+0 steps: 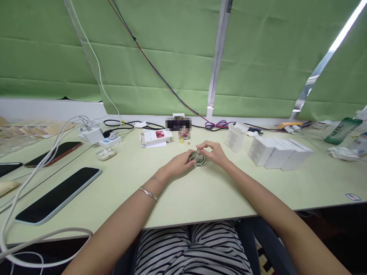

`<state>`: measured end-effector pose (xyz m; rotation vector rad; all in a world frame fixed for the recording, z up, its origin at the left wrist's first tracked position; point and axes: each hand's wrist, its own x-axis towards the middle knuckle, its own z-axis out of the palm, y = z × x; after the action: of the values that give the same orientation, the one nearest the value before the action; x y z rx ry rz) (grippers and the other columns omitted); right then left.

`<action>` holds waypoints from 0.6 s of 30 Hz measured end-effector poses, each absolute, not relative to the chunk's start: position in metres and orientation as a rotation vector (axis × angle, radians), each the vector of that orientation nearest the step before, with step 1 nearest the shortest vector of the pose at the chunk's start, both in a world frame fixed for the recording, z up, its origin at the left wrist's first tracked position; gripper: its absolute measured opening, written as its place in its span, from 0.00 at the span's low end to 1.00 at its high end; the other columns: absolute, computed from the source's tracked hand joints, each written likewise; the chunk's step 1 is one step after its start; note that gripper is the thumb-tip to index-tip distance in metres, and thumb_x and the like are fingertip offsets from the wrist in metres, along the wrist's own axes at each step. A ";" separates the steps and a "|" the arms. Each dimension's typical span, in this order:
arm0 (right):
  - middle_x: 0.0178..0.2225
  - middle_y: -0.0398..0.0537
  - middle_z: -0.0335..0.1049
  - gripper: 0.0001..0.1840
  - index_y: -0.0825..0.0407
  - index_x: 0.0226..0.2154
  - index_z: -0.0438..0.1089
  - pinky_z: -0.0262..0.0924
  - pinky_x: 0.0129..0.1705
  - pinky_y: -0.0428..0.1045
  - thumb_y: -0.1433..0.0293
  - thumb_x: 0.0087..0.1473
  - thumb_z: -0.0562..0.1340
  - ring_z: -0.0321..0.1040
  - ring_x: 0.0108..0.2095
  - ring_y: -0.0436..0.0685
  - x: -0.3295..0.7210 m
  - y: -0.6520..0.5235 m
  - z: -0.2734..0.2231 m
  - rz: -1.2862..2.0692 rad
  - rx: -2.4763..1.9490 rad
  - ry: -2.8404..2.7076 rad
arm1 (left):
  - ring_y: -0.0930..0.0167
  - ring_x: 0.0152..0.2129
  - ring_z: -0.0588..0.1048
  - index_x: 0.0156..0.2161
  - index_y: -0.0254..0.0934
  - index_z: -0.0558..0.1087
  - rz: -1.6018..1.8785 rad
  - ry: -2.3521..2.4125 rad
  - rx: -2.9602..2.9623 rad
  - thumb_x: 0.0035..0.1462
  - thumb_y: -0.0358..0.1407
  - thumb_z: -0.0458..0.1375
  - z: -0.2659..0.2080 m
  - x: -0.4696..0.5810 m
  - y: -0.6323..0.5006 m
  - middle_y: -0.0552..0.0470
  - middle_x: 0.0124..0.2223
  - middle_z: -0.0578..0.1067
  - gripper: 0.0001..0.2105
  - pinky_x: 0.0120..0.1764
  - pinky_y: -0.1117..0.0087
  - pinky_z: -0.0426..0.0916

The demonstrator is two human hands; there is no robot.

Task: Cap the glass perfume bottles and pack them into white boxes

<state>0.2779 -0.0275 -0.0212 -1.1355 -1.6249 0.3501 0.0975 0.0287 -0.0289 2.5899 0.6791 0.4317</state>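
Note:
My left hand (181, 163) is wrapped round the side of a small, rounded clear glass bottle (200, 160) low over the table. My right hand (212, 151) is closed in a pinch at the bottle's neck; whatever sits between those fingertips is too small to make out. Just beyond the hands stand a small gold cap (181, 141) and a tiny gold ring (188, 144). A second rounded glass bottle (184, 134) with a pinkish look is behind them, partly blurred out.
An opened white box (156, 137) lies behind to the left. White cartons (279, 153) and an open carton (235, 138) stand right. Phones (59, 194), an earbud case (106, 153) and white cables are left. A green bottle (342, 130) is far right.

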 end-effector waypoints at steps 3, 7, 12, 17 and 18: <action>0.33 0.46 0.75 0.03 0.51 0.25 0.70 0.62 0.45 0.53 0.69 0.44 0.62 0.71 0.39 0.56 0.277 -0.028 -0.019 0.386 -1.170 -1.603 | 0.65 0.32 0.70 0.48 0.37 0.60 0.434 0.674 2.594 0.57 0.45 0.45 -0.030 0.098 0.029 0.46 0.40 0.72 0.18 0.33 0.67 0.62; 0.33 0.47 0.75 0.05 0.52 0.26 0.71 0.61 0.44 0.53 0.68 0.44 0.62 0.71 0.38 0.56 0.278 -0.028 -0.018 0.418 -1.194 -1.597 | 0.65 0.32 0.70 0.48 0.37 0.60 0.451 0.670 2.599 0.57 0.46 0.45 -0.031 0.098 0.030 0.46 0.40 0.72 0.18 0.32 0.68 0.62; 0.34 0.48 0.75 0.06 0.53 0.27 0.71 0.61 0.44 0.53 0.67 0.44 0.62 0.70 0.39 0.56 0.280 -0.026 -0.021 0.447 -1.179 -1.593 | 0.65 0.31 0.70 0.48 0.37 0.60 0.435 0.668 2.601 0.58 0.46 0.44 -0.030 0.098 0.030 0.47 0.39 0.72 0.18 0.32 0.68 0.62; 0.33 0.47 0.75 0.03 0.52 0.26 0.70 0.62 0.44 0.52 0.69 0.45 0.61 0.71 0.38 0.56 0.279 -0.028 -0.019 0.341 -1.162 -1.650 | 0.65 0.32 0.70 0.49 0.37 0.60 0.430 0.670 2.587 0.57 0.45 0.45 -0.029 0.098 0.029 0.47 0.40 0.72 0.18 0.32 0.68 0.62; 0.32 0.47 0.75 0.03 0.51 0.25 0.70 0.62 0.44 0.52 0.70 0.45 0.60 0.71 0.38 0.56 0.278 -0.028 -0.019 0.305 -1.160 -1.669 | 0.65 0.31 0.70 0.49 0.37 0.60 0.428 0.671 2.580 0.57 0.46 0.45 -0.028 0.098 0.028 0.47 0.39 0.72 0.19 0.32 0.68 0.62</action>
<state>0.2782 -0.0284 -0.0187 -1.1599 -1.6689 0.3046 0.0977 0.0284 -0.0285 2.5799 0.6707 0.4284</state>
